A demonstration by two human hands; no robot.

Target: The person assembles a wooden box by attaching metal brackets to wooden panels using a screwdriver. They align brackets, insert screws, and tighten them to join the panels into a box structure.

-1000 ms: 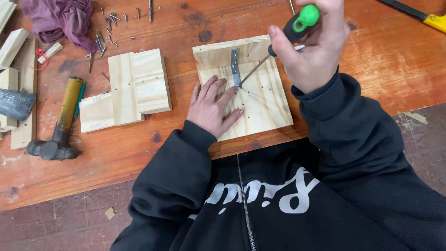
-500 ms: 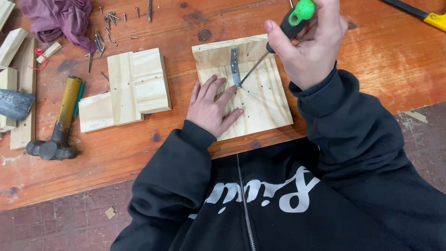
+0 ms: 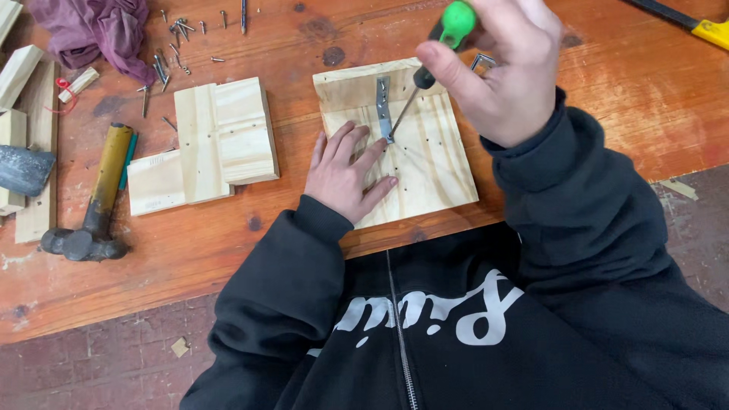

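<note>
Head view of a wooden bench [image 3: 607, 83]. The right hand [image 3: 501, 68], fingers wrapped around the green-and-black handle, holds a screwdriver [image 3: 437, 49] tilted, its tip set at the lower end of a narrow metal strip [image 3: 383, 106]. The strip lies on a square pale wood board [image 3: 425, 167] near the bench's front edge. The left hand [image 3: 345, 171] rests flat on the board, fingers spread wide, fingertips just beside the strip's lower end. To the left of the board lie joined wood blocks [image 3: 201, 144]. Further left lies a hammer [image 3: 95, 197] with a yellowish handle. Loose nails and screws [image 3: 175, 45] are scattered at the far side, beside a purple cloth [image 3: 91, 30].
</note>
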